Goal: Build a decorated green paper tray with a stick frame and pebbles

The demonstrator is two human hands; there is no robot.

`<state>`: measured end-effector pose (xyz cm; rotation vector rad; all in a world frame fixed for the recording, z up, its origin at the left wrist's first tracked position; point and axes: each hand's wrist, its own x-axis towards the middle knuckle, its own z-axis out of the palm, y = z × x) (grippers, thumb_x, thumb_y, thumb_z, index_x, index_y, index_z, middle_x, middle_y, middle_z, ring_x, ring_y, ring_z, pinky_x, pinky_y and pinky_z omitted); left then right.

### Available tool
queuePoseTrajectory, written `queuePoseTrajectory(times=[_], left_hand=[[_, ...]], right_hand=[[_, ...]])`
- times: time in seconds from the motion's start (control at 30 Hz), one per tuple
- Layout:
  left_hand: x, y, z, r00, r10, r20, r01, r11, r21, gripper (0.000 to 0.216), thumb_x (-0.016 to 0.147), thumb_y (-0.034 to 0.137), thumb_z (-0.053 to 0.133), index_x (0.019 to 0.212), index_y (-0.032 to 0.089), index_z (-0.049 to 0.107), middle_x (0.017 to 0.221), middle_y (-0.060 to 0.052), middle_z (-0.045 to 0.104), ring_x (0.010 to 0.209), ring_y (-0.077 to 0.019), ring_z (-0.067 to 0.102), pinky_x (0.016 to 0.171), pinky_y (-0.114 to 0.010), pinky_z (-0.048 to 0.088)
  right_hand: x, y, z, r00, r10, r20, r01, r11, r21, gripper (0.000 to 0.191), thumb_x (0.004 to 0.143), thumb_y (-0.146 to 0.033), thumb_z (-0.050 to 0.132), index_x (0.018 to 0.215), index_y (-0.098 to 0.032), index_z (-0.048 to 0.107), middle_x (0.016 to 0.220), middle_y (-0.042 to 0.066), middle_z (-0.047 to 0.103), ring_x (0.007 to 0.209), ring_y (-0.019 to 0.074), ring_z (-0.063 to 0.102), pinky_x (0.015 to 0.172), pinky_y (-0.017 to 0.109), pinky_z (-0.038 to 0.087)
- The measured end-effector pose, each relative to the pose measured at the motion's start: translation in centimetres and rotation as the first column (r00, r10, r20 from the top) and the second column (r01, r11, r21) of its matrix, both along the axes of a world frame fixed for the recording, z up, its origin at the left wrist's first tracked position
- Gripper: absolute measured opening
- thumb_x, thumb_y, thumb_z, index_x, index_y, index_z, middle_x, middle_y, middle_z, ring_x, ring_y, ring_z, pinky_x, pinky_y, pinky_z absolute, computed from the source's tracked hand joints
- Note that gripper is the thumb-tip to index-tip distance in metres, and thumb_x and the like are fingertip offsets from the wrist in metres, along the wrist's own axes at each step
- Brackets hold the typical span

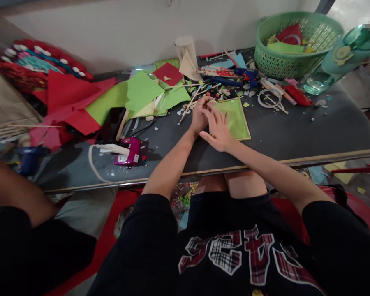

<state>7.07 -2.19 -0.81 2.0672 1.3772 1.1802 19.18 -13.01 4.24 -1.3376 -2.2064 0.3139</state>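
Observation:
A green panel (237, 119) with thin wooden strips along its edges lies flat on the dark table in front of me. My left hand (200, 114) is at the panel's upper left corner, its fingers curled in. What the left fingertips hold, if anything, is too small and too covered to make out. Over the panel's left part, my right hand (218, 128) lies across the left one, thumb stretched out and fingers apart. The right fingertips meet the left fingers. Part of the panel is hidden beneath both hands.
Behind the hands lie scattered pebbles, sticks and a blue glue gun (248, 76). A tape roll (269, 98), green basket (296, 55) and bottle (329, 65) stand right. Left are paper sheets (144, 92), a phone (112, 121), a purple power strip (128, 152) and another person's arm (15, 193).

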Motion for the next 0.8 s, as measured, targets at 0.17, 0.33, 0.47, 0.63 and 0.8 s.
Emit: queuePoseTrajectory(times=[0.17, 0.33, 0.47, 0.63, 0.8], left_hand=[[0.5, 0.4, -0.6, 0.912, -0.194, 0.362, 0.186, 0.981, 0.056, 0.073, 0.091, 0.089, 0.044, 0.096, 0.021, 0.069, 0.067, 0.0, 0.059, 0.06, -0.0142, 0.059, 0.061, -0.029, 0.047], [0.6, 0.2, -0.2, 0.859, -0.342, 0.381, 0.394, 0.917, -0.064, 0.073, 0.083, 0.089, 0.06, 0.093, 0.019, 0.075, 0.072, -0.003, 0.067, 0.059, -0.0121, 0.056, 0.058, -0.027, 0.043], [0.4, -0.1, 0.3, 0.837, -0.375, 0.398, 0.441, 0.894, -0.085, 0.069, 0.084, 0.085, 0.063, 0.093, 0.018, 0.076, 0.071, -0.003, 0.067, 0.058, -0.0126, 0.056, 0.058, -0.028, 0.043], [0.1, -0.1, 0.4, 0.806, -0.407, 0.43, 0.482, 0.873, -0.078, 0.068, 0.087, 0.082, 0.062, 0.098, 0.016, 0.076, 0.08, -0.006, 0.069, 0.069, -0.0147, 0.062, 0.069, -0.031, 0.052], [0.0, 0.4, 0.1, 0.823, -0.452, 0.344, 0.503, 0.861, -0.072, 0.072, 0.083, 0.082, 0.068, 0.112, 0.017, 0.075, 0.081, -0.004, 0.068, 0.078, -0.0179, 0.066, 0.077, -0.033, 0.053]], right_hand=[[4.7, 4.5, 0.8, 0.993, -0.096, -0.067, 0.109, 0.965, 0.24, 0.058, 0.106, -0.058, 0.04, 0.149, -0.022, 0.057, 0.15, 0.016, 0.056, 0.142, 0.0336, 0.051, 0.122, 0.056, 0.039], [8.9, 7.1, -0.1, 0.988, 0.049, 0.144, -0.089, 0.953, 0.289, 0.042, 0.107, -0.049, 0.047, 0.131, -0.026, 0.073, 0.128, 0.011, 0.073, 0.12, 0.0304, 0.067, 0.105, 0.048, 0.052], [9.4, 7.0, -1.5, 0.992, 0.055, 0.112, -0.089, 0.941, 0.328, 0.045, 0.11, -0.05, 0.042, 0.119, -0.026, 0.08, 0.116, 0.01, 0.078, 0.108, 0.0272, 0.073, 0.097, 0.045, 0.054], [9.0, 7.3, -2.3, 0.998, 0.044, 0.043, -0.056, 0.936, 0.347, 0.048, 0.108, -0.054, 0.045, 0.105, -0.025, 0.083, 0.113, 0.009, 0.079, 0.105, 0.0266, 0.074, 0.093, 0.043, 0.056], [8.9, 7.4, -2.5, 0.999, 0.038, 0.005, -0.038, 0.928, 0.37, 0.045, 0.108, -0.05, 0.047, 0.099, -0.024, 0.083, 0.111, 0.008, 0.079, 0.101, 0.0245, 0.074, 0.089, 0.04, 0.058]])
